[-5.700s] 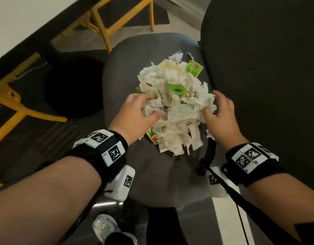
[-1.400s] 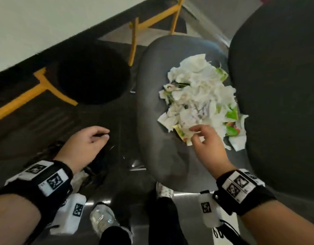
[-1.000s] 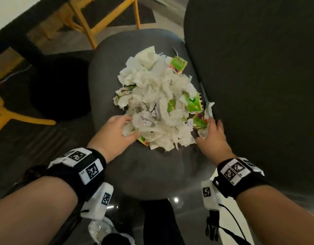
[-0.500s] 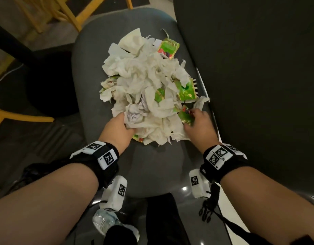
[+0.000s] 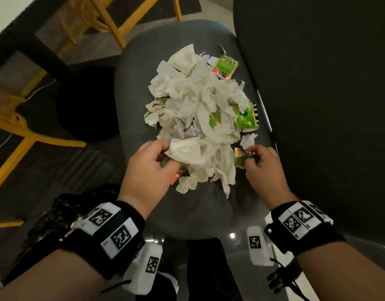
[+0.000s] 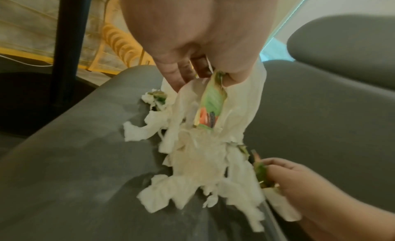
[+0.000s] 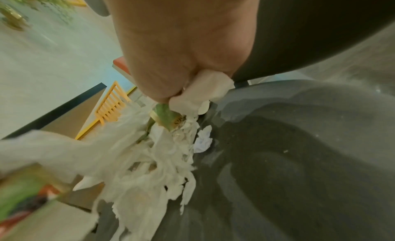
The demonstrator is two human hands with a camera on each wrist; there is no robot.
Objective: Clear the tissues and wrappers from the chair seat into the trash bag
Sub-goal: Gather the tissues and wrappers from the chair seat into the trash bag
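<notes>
A heap of crumpled white tissues [image 5: 195, 101] mixed with green wrappers [image 5: 225, 67] lies on the grey chair seat [image 5: 130, 88]. My left hand [image 5: 148, 168] grips a bunch of tissues and a green-and-orange wrapper [image 6: 210, 107] at the heap's near left edge. My right hand [image 5: 260, 168] pinches a green wrapper [image 7: 165, 118] with a piece of tissue [image 7: 203, 90] at the near right edge. A crinkled black trash bag [image 5: 54, 222] shows low on the left, beside my left wrist.
The chair's dark backrest [image 5: 317, 94] fills the right side. A black round stool [image 5: 87, 105] and yellow wooden chair legs [image 5: 20, 135] stand to the left on the dark floor. A plastic bottle sits near my feet, mostly hidden.
Both hands have closed on the near edge of the heap: the left has bunched up tissues and a wrapper, the right has taken a green wrapper. The head view has tilted up slightly.
</notes>
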